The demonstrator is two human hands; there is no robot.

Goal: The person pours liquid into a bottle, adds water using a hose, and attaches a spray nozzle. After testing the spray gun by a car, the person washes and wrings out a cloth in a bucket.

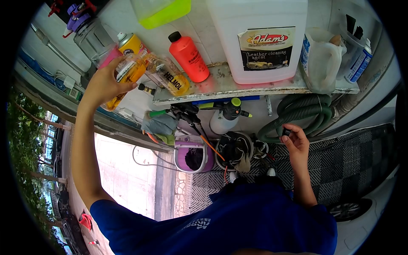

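My left hand (104,83) is wrapped round a clear bottle of amber liquid (132,69), tilted over the left end of the shelf. Right beside it stands a second clear bottle marked HELMOL (171,78), with amber liquid in it. Behind them is a yellow spray can (131,43), partly covered. A red bottle with a black cap (190,58) stands a little to the right. Lower down, my right hand (296,142) pinches a small black cap (286,132) between thumb and fingers, in front of a coiled green hose (297,114).
The worn shelf (221,85) bears a large white jug (259,55) labelled leather cleaning agent and a cloudy pitcher (325,63). Below are a pump sprayer (225,121), a purple bucket (180,148) and a tub of dark cloths (233,148). A car wheel (348,210) shows lower right.
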